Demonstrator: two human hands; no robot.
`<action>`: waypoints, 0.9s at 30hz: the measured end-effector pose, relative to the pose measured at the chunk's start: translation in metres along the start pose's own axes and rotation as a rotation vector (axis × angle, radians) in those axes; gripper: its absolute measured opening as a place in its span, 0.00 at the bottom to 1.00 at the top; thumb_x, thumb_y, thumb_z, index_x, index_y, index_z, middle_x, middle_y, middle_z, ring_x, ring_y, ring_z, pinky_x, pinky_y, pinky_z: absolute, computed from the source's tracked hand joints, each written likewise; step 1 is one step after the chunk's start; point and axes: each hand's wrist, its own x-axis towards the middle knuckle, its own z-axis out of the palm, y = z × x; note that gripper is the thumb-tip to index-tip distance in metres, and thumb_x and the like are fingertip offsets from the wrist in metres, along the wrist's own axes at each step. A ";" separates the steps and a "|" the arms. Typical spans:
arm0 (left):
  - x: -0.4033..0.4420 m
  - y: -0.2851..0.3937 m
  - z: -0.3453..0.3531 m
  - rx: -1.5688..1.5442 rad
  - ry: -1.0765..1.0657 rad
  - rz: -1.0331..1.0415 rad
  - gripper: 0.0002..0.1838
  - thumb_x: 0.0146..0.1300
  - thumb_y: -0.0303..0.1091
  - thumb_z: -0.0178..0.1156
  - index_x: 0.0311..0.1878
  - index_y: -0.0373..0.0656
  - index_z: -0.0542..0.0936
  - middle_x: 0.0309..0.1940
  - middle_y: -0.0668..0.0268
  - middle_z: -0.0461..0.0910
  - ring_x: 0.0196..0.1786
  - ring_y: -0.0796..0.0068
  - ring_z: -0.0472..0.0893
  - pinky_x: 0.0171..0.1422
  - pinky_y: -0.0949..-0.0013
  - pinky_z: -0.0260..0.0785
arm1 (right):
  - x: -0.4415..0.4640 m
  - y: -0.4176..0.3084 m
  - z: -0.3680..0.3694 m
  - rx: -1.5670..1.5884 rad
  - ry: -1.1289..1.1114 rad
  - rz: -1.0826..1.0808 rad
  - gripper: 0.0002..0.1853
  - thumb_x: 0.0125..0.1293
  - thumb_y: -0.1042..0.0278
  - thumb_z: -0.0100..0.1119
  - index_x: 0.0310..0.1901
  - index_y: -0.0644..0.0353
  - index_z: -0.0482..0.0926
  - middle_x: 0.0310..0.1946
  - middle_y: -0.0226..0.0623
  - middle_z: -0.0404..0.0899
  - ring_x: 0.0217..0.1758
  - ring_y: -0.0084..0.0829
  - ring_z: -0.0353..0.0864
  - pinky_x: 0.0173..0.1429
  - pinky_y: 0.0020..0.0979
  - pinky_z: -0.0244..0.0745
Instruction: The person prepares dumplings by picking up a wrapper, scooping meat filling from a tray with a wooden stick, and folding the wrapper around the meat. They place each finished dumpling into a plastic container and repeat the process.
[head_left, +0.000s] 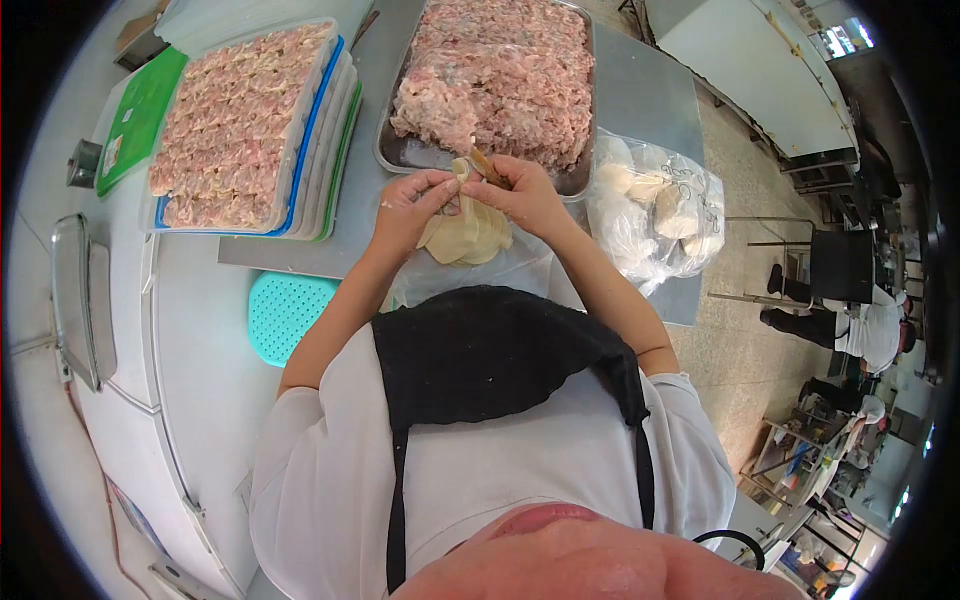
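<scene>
My left hand [413,204] pinches the edge of a thin, pale dough wrapper [461,172] between thumb and fingers. Close beside it, my right hand [527,198] is closed around a short, flat brown spatula [487,167], its thumb and fingertips also at the wrapper. Directly below both hands lies a pile of round dough wrappers [463,240] on clear plastic. Just beyond the fingers stands a metal tray [408,155] heaped with pink minced meat filling [500,80]. What the wrapper contains is hidden by my fingers.
At left, stacked plastic boxes [338,150] hold rows of filled dumplings [240,125]; a green lid [140,125] lies beside them. A plastic bag of wrappers [660,205] sits right. A turquoise perforated basket [288,315] is lower left. Another person [870,330] is far right.
</scene>
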 end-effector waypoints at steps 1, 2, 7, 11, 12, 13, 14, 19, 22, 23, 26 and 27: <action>0.001 -0.003 -0.001 0.002 -0.002 -0.001 0.08 0.63 0.31 0.62 0.41 0.36 0.81 0.31 0.69 0.81 0.33 0.83 0.79 0.41 0.77 0.73 | -0.003 -0.001 -0.001 0.002 0.003 0.000 0.15 0.59 0.57 0.67 0.34 0.63 0.80 0.21 0.22 0.68 0.26 0.15 0.64 0.29 0.25 0.60; 0.002 -0.008 -0.004 0.023 0.003 0.022 0.08 0.64 0.30 0.60 0.43 0.36 0.80 0.33 0.67 0.81 0.36 0.81 0.79 0.43 0.76 0.73 | -0.006 -0.001 -0.002 -0.008 0.007 0.006 0.14 0.59 0.59 0.66 0.33 0.63 0.79 0.21 0.22 0.68 0.26 0.15 0.63 0.29 0.25 0.60; 0.007 0.005 -0.030 -0.496 0.009 0.085 0.13 0.67 0.30 0.54 0.52 0.35 0.75 0.44 0.61 0.81 0.47 0.73 0.81 0.53 0.68 0.73 | -0.019 0.015 -0.018 -0.141 0.021 0.038 0.13 0.59 0.62 0.65 0.30 0.63 0.76 0.19 0.24 0.65 0.25 0.17 0.61 0.29 0.26 0.58; 0.012 0.022 -0.050 -0.861 0.022 0.017 0.17 0.69 0.35 0.51 0.55 0.35 0.73 0.51 0.54 0.79 0.56 0.59 0.78 0.64 0.57 0.69 | -0.032 0.021 -0.027 -0.237 0.082 0.102 0.16 0.60 0.57 0.64 0.28 0.63 0.74 0.19 0.25 0.63 0.25 0.18 0.60 0.29 0.27 0.58; 0.015 0.022 -0.050 -0.768 0.091 0.019 0.18 0.70 0.37 0.50 0.56 0.34 0.72 0.52 0.54 0.78 0.57 0.59 0.77 0.64 0.56 0.69 | -0.033 0.020 -0.028 -0.283 0.107 0.114 0.17 0.61 0.56 0.63 0.29 0.64 0.74 0.19 0.24 0.62 0.25 0.18 0.60 0.29 0.27 0.58; 0.019 0.022 -0.047 -0.674 0.158 0.021 0.19 0.71 0.38 0.48 0.57 0.34 0.71 0.53 0.54 0.77 0.58 0.59 0.77 0.65 0.55 0.69 | -0.033 0.017 -0.028 -0.288 0.109 0.113 0.17 0.61 0.56 0.63 0.29 0.64 0.74 0.19 0.24 0.62 0.25 0.18 0.60 0.29 0.27 0.58; 0.023 0.022 -0.042 -0.678 0.154 0.022 0.19 0.71 0.38 0.48 0.57 0.34 0.71 0.53 0.54 0.77 0.58 0.59 0.77 0.65 0.55 0.69 | -0.033 0.012 -0.028 -0.311 0.166 0.091 0.17 0.62 0.56 0.63 0.30 0.64 0.75 0.19 0.26 0.63 0.25 0.19 0.61 0.30 0.28 0.60; 0.048 0.024 -0.001 -0.791 0.004 -0.131 0.21 0.74 0.39 0.44 0.61 0.34 0.68 0.58 0.52 0.73 0.62 0.56 0.73 0.68 0.53 0.64 | -0.016 -0.015 -0.026 -0.283 0.373 -0.042 0.14 0.66 0.59 0.60 0.38 0.64 0.79 0.20 0.34 0.71 0.27 0.27 0.71 0.34 0.31 0.67; 0.058 0.031 0.028 -0.914 0.013 -0.140 0.20 0.74 0.38 0.42 0.60 0.33 0.68 0.59 0.51 0.72 0.62 0.55 0.72 0.70 0.51 0.62 | -0.005 -0.020 -0.021 -0.417 0.420 -0.303 0.14 0.68 0.60 0.56 0.43 0.64 0.80 0.25 0.43 0.77 0.31 0.39 0.78 0.38 0.36 0.71; 0.060 0.035 0.034 -0.998 0.074 -0.174 0.20 0.74 0.37 0.42 0.60 0.33 0.68 0.59 0.50 0.71 0.62 0.55 0.72 0.70 0.50 0.62 | -0.005 -0.022 -0.019 -0.508 0.402 -0.307 0.14 0.69 0.60 0.55 0.42 0.64 0.80 0.27 0.44 0.78 0.32 0.43 0.79 0.39 0.37 0.72; 0.069 0.041 0.038 -0.973 0.136 -0.143 0.20 0.75 0.39 0.39 0.59 0.33 0.68 0.58 0.49 0.72 0.63 0.54 0.71 0.70 0.48 0.62 | -0.009 -0.029 -0.028 -0.605 0.363 -0.165 0.15 0.70 0.58 0.52 0.41 0.62 0.80 0.30 0.47 0.80 0.35 0.48 0.80 0.39 0.39 0.73; 0.072 0.038 0.031 -0.972 0.134 -0.144 0.20 0.75 0.39 0.39 0.59 0.33 0.68 0.58 0.49 0.72 0.63 0.54 0.71 0.70 0.48 0.62 | -0.012 -0.030 -0.036 -0.608 0.336 -0.022 0.16 0.70 0.56 0.51 0.40 0.60 0.80 0.30 0.47 0.80 0.36 0.49 0.80 0.40 0.40 0.73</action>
